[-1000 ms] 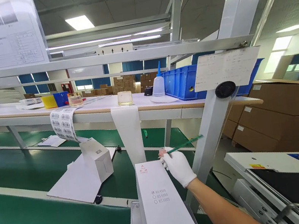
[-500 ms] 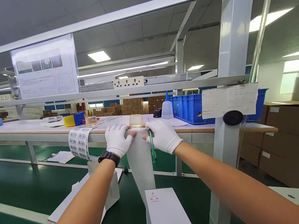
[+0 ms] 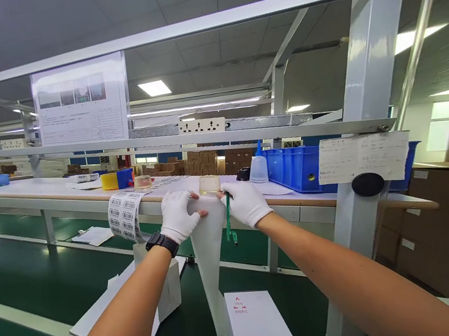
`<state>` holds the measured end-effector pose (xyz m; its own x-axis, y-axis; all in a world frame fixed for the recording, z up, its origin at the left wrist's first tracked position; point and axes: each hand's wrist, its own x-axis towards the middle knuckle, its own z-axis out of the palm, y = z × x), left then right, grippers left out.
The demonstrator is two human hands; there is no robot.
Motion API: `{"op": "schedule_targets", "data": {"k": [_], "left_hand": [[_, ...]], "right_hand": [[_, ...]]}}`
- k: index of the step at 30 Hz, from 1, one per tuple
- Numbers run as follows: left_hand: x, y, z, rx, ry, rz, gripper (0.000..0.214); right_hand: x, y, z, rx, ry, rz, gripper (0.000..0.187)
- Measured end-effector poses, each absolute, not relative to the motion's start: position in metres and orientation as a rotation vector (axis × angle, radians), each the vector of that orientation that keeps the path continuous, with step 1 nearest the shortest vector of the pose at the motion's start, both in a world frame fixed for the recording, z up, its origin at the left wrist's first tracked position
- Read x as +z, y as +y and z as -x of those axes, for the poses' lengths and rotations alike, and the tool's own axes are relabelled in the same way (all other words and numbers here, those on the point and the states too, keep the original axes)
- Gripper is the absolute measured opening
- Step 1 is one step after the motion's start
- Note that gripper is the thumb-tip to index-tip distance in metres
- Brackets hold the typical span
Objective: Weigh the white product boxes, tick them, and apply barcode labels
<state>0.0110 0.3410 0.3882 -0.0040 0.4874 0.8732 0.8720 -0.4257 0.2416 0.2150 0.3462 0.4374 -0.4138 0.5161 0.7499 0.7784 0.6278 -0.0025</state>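
Observation:
A long white strip [image 3: 207, 223] hangs over the table's front edge, its lower end bent beside a white box [image 3: 256, 324] marked BS 4500. At the strip's left side is my left hand [image 3: 178, 216] in a white glove, thumb and forefinger apart, fingertips bare. The thumb tip lies at the strip's edge; whether it presses there I cannot tell. My gloved right hand [image 3: 247, 203] is closed around a slim green tool [image 3: 229, 219] that points down, just right of the strip. Directly behind the strip's top stands a roll of clear tape [image 3: 209, 184].
Barcode labels [image 3: 123, 216] curl over the edge at left, near a second tape roll [image 3: 142, 182] and a yellow-blue roll [image 3: 117, 180]. To the right are a squeeze bottle [image 3: 258, 168], a blue bin [image 3: 294, 170] and a metal post [image 3: 366, 85]. A power strip [image 3: 202, 126] spans the frame.
The camera view has shifted, so the scene sits slightly further right and lower. My left hand's fingers have drawn a little away from the tape roll. The green tool now tilts more.

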Motion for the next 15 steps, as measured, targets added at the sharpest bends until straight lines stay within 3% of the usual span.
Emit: {"op": "schedule_targets", "data": {"k": [5, 10, 15], "left_hand": [[0.390, 0.338, -0.012, -1.366, -1.433, 1.934, 0.037], [0.393, 0.336, -0.011, -1.316, -1.459, 1.953, 0.040], [0.400, 0.330, -0.019, -1.206, -1.575, 1.930, 0.057]], "right_hand": [[0.458, 0.365, -0.198, -0.128, -1.743, 0.987, 0.029], [0.481, 0.394, -0.162, -0.083, -2.016, 0.972, 0.024], [0.481, 0.406, -0.150, -0.083, -2.053, 1.044, 0.035]]}}
